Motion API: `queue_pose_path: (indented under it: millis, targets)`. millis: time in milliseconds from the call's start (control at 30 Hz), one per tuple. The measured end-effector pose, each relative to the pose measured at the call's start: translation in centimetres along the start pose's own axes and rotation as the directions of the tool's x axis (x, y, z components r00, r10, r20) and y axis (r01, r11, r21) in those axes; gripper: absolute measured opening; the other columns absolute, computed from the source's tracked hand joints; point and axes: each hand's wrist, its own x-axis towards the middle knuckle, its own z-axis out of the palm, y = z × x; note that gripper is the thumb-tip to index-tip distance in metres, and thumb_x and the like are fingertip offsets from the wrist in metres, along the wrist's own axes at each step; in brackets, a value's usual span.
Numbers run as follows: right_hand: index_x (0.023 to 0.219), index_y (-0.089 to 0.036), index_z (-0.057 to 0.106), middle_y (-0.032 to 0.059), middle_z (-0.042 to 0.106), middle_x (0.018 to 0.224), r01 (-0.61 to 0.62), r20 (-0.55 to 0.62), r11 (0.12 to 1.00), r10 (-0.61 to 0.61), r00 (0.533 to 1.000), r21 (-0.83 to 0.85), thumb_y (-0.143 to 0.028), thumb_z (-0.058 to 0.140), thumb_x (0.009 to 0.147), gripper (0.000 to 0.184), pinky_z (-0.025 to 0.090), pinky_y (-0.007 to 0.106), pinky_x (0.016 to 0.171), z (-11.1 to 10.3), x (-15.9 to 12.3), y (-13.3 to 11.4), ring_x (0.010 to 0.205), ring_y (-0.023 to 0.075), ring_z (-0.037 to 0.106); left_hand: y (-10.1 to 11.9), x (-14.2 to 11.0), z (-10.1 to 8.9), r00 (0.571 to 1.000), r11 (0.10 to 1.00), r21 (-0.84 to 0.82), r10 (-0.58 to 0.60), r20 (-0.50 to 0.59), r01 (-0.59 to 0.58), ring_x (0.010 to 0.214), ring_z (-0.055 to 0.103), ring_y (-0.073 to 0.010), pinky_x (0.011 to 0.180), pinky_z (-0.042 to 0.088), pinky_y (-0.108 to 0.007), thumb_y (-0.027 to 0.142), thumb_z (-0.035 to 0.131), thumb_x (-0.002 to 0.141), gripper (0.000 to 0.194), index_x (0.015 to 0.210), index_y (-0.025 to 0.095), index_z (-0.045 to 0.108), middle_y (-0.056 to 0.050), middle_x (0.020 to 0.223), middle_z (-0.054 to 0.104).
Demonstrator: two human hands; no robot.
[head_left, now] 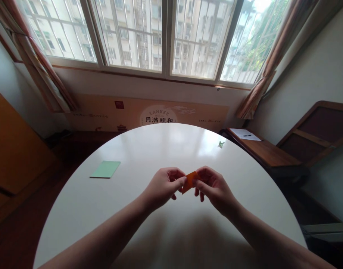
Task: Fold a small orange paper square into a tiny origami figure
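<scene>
A small folded piece of orange paper [190, 181] is held up between my two hands, above the middle of the white table. My left hand [169, 184] pinches its left edge between thumb and fingers. On the opposite side, my right hand [209, 183] grips the right edge, thumb in front. Parts of the paper are hidden behind the fingertips. Off to the left lies a flat light-green square of paper [105, 169], perhaps a stack. A tiny green folded paper figure [221, 144] sits near the far right rim.
The round white table [126, 231] fills the space before me. To its right stands a wooden chair [261, 147] with a white sheet [244, 135] and a dark pen [247, 135] on its seat. Behind are a printed banner [104, 116] and barred windows.
</scene>
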Motion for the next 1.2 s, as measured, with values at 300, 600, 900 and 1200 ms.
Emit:
queue_pose_path:
  millis: [300, 600, 900, 1200]
  targets:
    - [0.098, -0.021, 0.059, -0.0002, 0.066, 0.078, 0.024, 0.01, 0.999, -0.023, 1.0, -0.043, -0.034, 0.074, 0.087, 0.023, 0.05, 0.02, 0.044, -0.1, -0.3, 0.5, 0.065, 0.015, 0.066, 0.1, 0.1, 0.1, 0.993, 0.981, -0.152, -0.121, -0.017, 0.117, 0.062, 0.061, -0.0146, 0.047, 0.048, -0.021, 0.036, 0.069, 0.074, 0.022, 0.077, 0.014, 0.068, -0.004, 0.07, 0.067]
    - [0.099, -0.022, 0.062, -0.0013, 0.064, 0.075, 0.132, -0.01, 0.985, -0.134, 0.991, -0.11, -0.032, 0.07, 0.091, 0.015, 0.049, 0.02, 0.042, -0.3, -0.5, 0.3, 0.056, 0.0125, 0.064, 0.3, 0.1, 0.3, 0.959, 0.933, -0.223, -0.275, 0.068, 0.284, 0.057, 0.063, -0.0149, 0.041, 0.044, -0.019, 0.043, 0.074, 0.075, 0.03, 0.081, 0.014, 0.067, -0.004, 0.069, 0.066]
    - [0.097, -0.021, 0.07, 0.0021, 0.067, 0.083, 0.236, 0.147, 0.957, -0.213, 0.966, -0.167, -0.028, 0.069, 0.093, 0.008, 0.052, 0.021, 0.046, -0.8, -0.6, -0.2, 0.057, 0.0119, 0.067, 0.9, 0.1, -0.7, 0.932, 0.894, -0.267, -0.332, 0.148, 0.361, 0.049, 0.057, -0.0107, 0.039, 0.042, -0.016, 0.037, 0.074, 0.075, 0.024, 0.079, 0.014, 0.07, 0.002, 0.056, 0.058]
    - [0.1, -0.024, 0.073, 0.0036, 0.071, 0.091, 0.358, 0.254, 0.892, -0.291, 0.922, -0.276, -0.015, 0.069, 0.09, 0.014, 0.054, 0.021, 0.052, -1.2, -0.5, -0.6, 0.064, 0.0121, 0.067, 0.8, 0.2, -1.3, 0.948, 0.922, -0.237, -0.271, 0.165, 0.305, 0.049, 0.058, -0.0101, 0.037, 0.042, -0.015, 0.038, 0.079, 0.075, 0.026, 0.076, 0.013, 0.072, 0.001, 0.058, 0.063]
